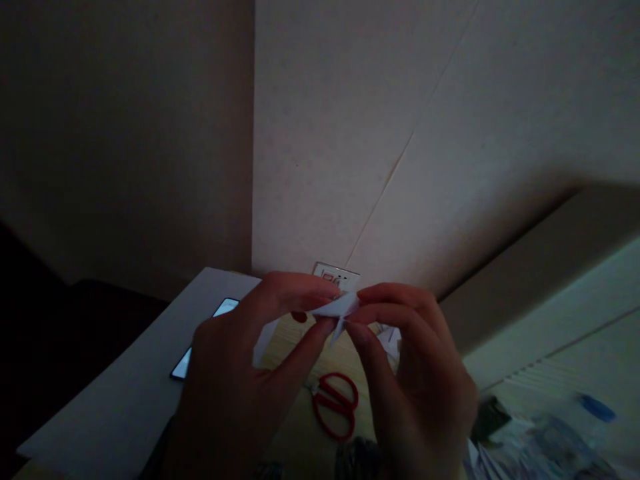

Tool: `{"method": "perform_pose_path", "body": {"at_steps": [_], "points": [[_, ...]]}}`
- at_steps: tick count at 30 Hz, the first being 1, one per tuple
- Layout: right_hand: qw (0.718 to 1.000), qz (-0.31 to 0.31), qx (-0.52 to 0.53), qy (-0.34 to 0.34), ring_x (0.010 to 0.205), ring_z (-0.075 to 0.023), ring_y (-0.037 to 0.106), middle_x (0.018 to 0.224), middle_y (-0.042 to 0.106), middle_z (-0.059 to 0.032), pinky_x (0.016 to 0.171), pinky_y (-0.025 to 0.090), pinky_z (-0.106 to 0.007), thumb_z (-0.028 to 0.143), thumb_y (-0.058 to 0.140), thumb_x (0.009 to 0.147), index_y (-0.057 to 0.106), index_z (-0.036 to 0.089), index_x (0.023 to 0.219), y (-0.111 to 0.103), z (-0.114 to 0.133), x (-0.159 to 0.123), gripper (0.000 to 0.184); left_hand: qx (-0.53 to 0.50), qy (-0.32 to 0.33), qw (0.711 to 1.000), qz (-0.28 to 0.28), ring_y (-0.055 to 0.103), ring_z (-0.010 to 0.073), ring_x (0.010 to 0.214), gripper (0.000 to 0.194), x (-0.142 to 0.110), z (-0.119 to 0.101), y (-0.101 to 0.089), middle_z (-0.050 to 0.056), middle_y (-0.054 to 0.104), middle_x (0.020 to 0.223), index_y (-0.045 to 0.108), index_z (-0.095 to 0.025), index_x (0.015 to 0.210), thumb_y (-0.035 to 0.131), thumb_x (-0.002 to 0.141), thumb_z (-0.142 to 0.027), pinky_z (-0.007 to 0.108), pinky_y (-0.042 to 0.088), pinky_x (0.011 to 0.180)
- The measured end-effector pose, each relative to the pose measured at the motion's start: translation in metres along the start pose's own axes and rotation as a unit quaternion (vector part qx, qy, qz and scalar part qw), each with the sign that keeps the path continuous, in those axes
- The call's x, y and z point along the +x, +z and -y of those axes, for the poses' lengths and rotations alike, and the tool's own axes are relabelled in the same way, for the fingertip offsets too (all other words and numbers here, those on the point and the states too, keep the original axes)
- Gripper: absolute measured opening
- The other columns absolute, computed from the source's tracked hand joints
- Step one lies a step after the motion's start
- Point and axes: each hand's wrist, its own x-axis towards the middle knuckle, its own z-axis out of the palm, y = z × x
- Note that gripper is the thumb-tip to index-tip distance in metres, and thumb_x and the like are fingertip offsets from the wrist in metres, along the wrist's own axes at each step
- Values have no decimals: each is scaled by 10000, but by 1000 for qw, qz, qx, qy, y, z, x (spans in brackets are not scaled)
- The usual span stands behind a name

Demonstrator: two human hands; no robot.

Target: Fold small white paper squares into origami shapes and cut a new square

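Note:
A small folded piece of white paper [336,307] is held up between both hands above a wooden table. My left hand [250,347] pinches its left side between thumb and fingertips. On the right side, my right hand [415,353] grips the paper with thumb and fingers, and a thin pointed flap hangs below the pinch. Beneath the hands lie scissors with red handles [336,405], their blades mostly hidden by my left hand. The dim light makes the folds hard to make out.
Left on the table [287,343] is a large white sheet [110,373] with a lit phone [183,365] on it, partly covered by my left hand. A socket plate [325,270] sits on the wall behind. White paper pieces [390,340] and clear plastic with a blue cap [597,407] are at right.

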Motion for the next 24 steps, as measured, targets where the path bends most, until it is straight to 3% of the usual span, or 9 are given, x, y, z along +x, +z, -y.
{"method": "perform_pose_path", "body": {"at_steps": [4,7,13,18,21,24], "points": [[996,14,51,69,883,-130,617,900,641,31,785,482,-240,158,662,864,669,257,771,0,0,0,136,16,11,999,34,678,63,787,256,2,0,1,-173,733,878,681,-359,896,671,796,-124,141,490,724],[990,11,83,114,841,-146,616,862,639,22,734,485,-252,193,643,869,652,256,763,3,3,-1,124,-10,2,1000,27,672,79,763,237,3,1,2,-137,719,815,684,-336,885,669,778,-125,154,488,709],[966,68,173,182,838,-156,632,910,672,20,700,474,-249,244,602,890,609,258,773,2,5,-3,118,-121,-107,986,31,697,99,738,151,9,-2,1,-103,716,747,658,-279,788,723,734,-154,158,531,696],[950,105,204,212,839,-145,612,835,648,42,749,435,-244,280,634,886,604,247,746,-6,-6,-2,147,-227,-207,948,79,690,84,648,190,11,-1,2,-104,710,664,610,-251,776,739,713,-126,141,519,623],[936,126,212,251,762,-134,575,763,616,50,699,416,-240,318,640,886,597,244,743,-9,-10,-2,167,-286,-230,926,86,675,64,624,283,11,2,5,-118,703,653,592,-264,849,771,692,-111,121,505,615],[934,114,198,276,748,-134,557,740,609,47,685,405,-243,343,649,871,597,236,722,-9,-10,0,191,-299,-224,924,87,669,74,629,338,11,6,6,-121,680,655,536,-267,835,784,678,-101,134,517,629]]}}
